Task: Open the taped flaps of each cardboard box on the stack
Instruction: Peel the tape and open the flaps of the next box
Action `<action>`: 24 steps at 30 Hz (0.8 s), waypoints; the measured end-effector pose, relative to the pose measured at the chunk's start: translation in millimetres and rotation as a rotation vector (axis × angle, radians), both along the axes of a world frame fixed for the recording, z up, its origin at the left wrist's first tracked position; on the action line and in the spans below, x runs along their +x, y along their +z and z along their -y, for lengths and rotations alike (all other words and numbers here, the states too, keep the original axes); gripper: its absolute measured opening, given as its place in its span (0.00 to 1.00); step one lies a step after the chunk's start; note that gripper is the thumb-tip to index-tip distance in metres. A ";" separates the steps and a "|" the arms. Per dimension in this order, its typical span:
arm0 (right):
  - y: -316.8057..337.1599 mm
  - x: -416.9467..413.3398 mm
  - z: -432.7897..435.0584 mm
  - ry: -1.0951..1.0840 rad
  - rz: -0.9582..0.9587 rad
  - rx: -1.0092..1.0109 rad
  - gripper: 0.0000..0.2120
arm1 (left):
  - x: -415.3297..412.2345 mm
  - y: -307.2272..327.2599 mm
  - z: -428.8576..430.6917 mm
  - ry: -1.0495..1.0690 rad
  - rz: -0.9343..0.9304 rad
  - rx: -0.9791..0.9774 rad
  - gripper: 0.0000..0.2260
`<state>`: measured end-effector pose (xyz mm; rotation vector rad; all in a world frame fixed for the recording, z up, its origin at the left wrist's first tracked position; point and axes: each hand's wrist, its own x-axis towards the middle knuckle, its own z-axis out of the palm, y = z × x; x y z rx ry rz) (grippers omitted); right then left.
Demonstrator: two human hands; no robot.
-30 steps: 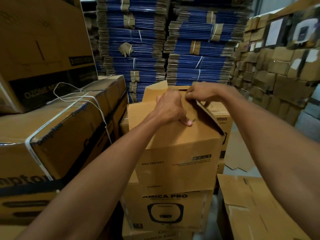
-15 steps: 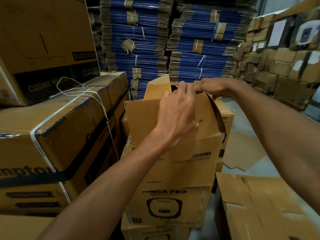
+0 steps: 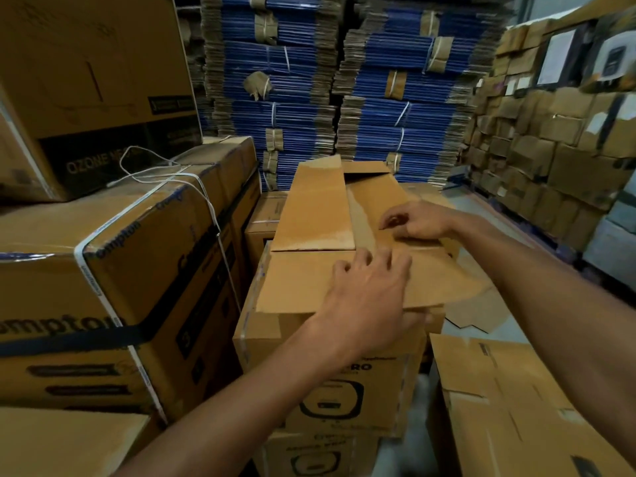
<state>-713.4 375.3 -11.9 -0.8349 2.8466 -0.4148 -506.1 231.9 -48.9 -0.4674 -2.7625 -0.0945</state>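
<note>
We judge the top brown cardboard box [image 3: 272, 325] of the middle stack to be nearly opened. Its tape seam is parted. The near flap [image 3: 303, 280] is folded out toward us, the long flap [image 3: 313, 208] lies over the box's left edge, and a short far flap [image 3: 364, 166] stands at the back. The box sits on two printed brown cardboard boxes [image 3: 330, 401], which look shut from here. If they are, most of the task remains.

Our left hand [image 3: 371, 297] grasps the near flap, with bent fingers on top and the thumb tucked under its front edge. Our right hand [image 3: 416, 220] rests deeper in on the right flap [image 3: 437, 270] with its fingers curled. We cannot tell whether they pinch tape, cardboard or nothing at all.

Half a second ago the near flap stood upright in front of us, with the left hand spread flat on its face and the right hand up at its top edge. Now that flap is down, the left hand has slid to its front edge, and the right hand has dropped onto the right flap.

The large strapped brown carton [image 3: 113, 270] touches the stack's left side. Flattened brown cardboard [image 3: 516, 407] lies to the right, and blue-edged bundles of flat cardboard [image 3: 282, 108] rise behind.
</note>
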 end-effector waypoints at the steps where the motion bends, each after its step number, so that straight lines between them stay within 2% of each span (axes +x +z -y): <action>1: -3.5 3.6 -1.3 -0.007 -0.027 -0.013 0.14 | 1.7 -2.4 1.6 -0.040 0.102 0.017 0.32; 4: -17.6 20.5 -0.1 0.008 -0.148 -0.038 0.17 | -2.2 -5.2 17.0 -0.156 0.194 0.043 0.40; 7: -25.9 39.2 6.4 -0.060 -0.239 -0.068 0.18 | -13.1 -7.3 33.8 -0.282 0.270 0.011 0.43; 11: -29.4 63.9 17.8 -0.189 -0.307 -0.038 0.19 | -28.9 -13.8 42.9 -0.323 0.324 0.122 0.34; 15: -55.0 83.8 17.7 -0.151 -0.513 -0.050 0.21 | -48.6 -30.5 60.0 -0.341 0.105 0.056 0.25; 18: -66.7 86.7 15.4 -0.172 -0.590 -0.003 0.27 | -53.1 -33.2 63.6 -0.313 0.050 0.175 0.18; 21: -69.3 89.6 19.8 -0.186 -0.602 0.026 0.28 | -59.1 -21.2 63.5 -0.266 0.072 0.200 0.20; 24: -69.4 91.3 22.4 -0.197 -0.623 0.040 0.29 | -70.0 -1.4 61.8 -0.158 0.111 0.024 0.23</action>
